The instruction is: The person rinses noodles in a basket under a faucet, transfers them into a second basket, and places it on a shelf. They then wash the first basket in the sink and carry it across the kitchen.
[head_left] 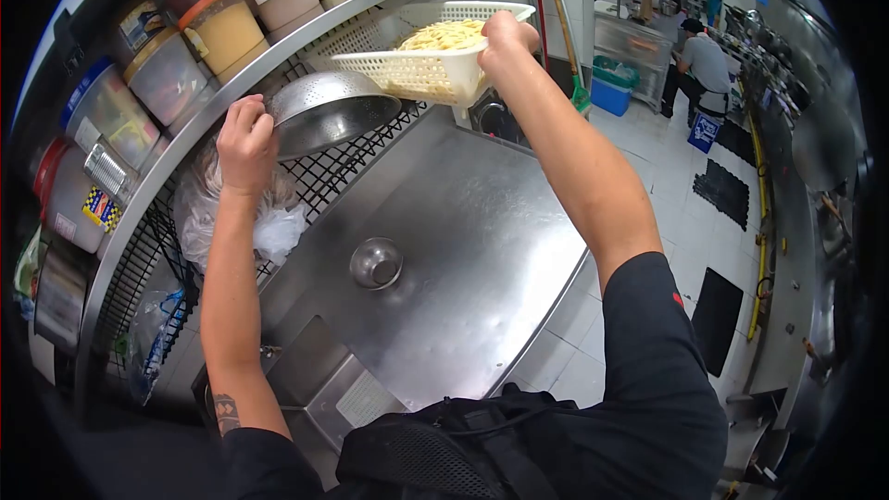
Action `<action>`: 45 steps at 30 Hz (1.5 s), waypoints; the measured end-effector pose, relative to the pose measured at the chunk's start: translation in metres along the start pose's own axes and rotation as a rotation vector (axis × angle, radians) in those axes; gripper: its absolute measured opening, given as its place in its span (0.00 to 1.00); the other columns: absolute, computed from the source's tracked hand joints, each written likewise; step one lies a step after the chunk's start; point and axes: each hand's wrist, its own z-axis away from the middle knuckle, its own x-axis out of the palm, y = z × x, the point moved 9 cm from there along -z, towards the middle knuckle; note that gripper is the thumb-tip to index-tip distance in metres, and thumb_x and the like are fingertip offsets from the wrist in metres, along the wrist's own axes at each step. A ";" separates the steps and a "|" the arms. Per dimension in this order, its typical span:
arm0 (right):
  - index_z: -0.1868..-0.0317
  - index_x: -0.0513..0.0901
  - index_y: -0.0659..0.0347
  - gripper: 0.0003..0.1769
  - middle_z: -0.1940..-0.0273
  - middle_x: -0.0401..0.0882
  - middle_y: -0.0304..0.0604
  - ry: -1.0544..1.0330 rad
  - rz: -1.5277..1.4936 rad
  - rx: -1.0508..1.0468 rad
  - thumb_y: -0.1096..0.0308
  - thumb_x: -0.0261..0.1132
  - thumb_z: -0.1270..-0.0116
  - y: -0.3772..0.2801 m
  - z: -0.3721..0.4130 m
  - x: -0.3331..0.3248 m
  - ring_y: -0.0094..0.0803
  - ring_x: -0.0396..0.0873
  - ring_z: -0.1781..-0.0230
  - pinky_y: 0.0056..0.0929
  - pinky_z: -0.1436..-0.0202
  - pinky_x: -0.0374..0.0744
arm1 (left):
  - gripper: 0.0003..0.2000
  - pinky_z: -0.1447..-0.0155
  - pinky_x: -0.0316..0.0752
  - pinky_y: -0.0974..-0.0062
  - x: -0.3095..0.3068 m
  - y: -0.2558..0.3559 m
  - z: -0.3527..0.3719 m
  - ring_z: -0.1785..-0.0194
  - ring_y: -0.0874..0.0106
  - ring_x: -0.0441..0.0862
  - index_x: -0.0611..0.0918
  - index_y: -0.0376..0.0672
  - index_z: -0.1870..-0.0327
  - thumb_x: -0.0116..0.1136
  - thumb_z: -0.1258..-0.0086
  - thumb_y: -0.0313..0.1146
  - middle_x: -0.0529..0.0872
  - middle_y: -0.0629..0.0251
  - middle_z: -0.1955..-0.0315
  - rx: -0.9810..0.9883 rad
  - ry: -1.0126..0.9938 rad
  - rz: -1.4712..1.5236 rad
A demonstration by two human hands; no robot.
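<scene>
Both hands are raised over the far edge of the counter (482, 222). The left hand (245, 143) is closed on the near rim of a steel colander (329, 111), a rounded, shiny bowl that looks finely perforated, tipped with its mouth facing down and away. The right hand (507, 37) grips the right end of a white basket (417, 74), rectangular latticed plastic, heaped with pale yellow strips (446, 34). The basket sits just right of and above the colander, nearly touching, its long axis running along the counter's far edge under the shelf (269, 60). Below, a small steel bowl (375, 262) stands mid-counter, with crumpled plastic bags (273, 227) at the far left corner
</scene>
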 end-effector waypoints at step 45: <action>0.60 0.78 0.60 0.04 0.63 0.80 0.39 -0.665 0.942 0.295 0.76 0.64 0.33 0.241 0.133 -0.412 0.29 0.83 0.64 0.27 0.63 0.82 | 0.08 0.33 0.69 0.51 -0.109 -0.005 0.154 0.32 0.54 0.71 0.75 0.41 0.71 0.60 0.49 0.20 0.77 0.57 0.43 -0.310 -0.255 -0.338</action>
